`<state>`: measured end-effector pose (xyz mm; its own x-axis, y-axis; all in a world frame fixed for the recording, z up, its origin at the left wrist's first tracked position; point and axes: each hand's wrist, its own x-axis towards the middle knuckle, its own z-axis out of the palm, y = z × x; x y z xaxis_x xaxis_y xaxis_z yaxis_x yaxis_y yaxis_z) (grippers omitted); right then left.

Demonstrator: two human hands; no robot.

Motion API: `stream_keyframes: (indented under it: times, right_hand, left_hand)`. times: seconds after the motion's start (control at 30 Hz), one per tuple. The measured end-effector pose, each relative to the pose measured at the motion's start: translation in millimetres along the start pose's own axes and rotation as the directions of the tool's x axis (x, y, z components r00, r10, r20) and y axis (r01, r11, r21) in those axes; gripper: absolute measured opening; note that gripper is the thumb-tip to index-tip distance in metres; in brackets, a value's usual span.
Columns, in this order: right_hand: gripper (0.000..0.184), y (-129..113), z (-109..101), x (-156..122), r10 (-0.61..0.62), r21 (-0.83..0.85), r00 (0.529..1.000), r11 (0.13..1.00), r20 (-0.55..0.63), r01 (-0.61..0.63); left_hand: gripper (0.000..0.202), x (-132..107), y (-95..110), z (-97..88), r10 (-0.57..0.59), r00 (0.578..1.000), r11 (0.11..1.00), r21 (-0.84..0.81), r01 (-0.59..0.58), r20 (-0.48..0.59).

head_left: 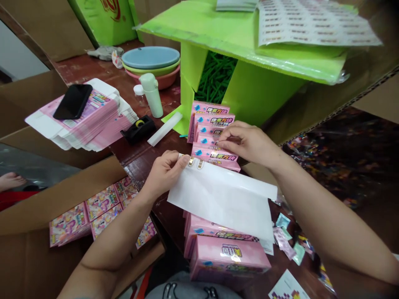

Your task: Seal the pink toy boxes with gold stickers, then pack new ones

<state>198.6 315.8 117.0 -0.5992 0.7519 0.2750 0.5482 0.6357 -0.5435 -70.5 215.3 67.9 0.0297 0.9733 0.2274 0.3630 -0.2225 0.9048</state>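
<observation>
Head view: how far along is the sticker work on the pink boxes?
Done: the white sticker sheet in the left hand is nearly bare, with two round stickers left at its top corner. In hand: the right hand presses its fingers on one box in the row of pink boxes. Left: which boxes already carry a sticker cannot be told; a full sticker sheet lies on the green carton.

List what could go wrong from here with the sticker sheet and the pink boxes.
1. The left hand pinches only one corner of the white sticker sheet, which droops over the pink boxes in front; it might curl or stick to itself.
2. The right hand presses on a leaning row of pink boxes; a hard push could topple the row.
3. Loose sachets beside the sheet could be swept off.
</observation>
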Motion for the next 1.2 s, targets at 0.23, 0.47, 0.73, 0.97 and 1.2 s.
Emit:
stream_keyframes:
  times: [0.23,0.47,0.73,0.97,1.2]
  right_hand:
    - [0.013,25,15,6,0.038,-0.228,0.995,0.972,-0.088,-0.057]
    - [0.024,9,-1,4,-0.009,-0.09,0.999,0.996,0.044,0.013]
    - [0.025,-26,-13,4,-0.008,0.236,0.995,0.971,-0.102,0.032]
    - [0.013,32,3,47,0.144,-0.244,0.989,0.961,0.032,-0.132]
    - [0.016,33,9,38,0.108,-0.395,0.991,0.91,-0.076,-0.129]
  left_hand:
    - [0.049,5,0,-2.0,0.038,0.999,0.999,-0.007,-0.038,-0.003]
    - [0.047,20,10,7.5,0.055,0.998,0.998,0.021,-0.054,-0.018]
    - [0.045,34,8,16.5,0.058,0.998,0.998,-0.006,-0.058,-0.015]
    - [0.042,33,1,16.1,0.058,0.998,0.998,-0.019,-0.058,-0.026]
    - [0.039,33,1,9.8,0.054,0.997,0.998,-0.017,-0.055,-0.049]
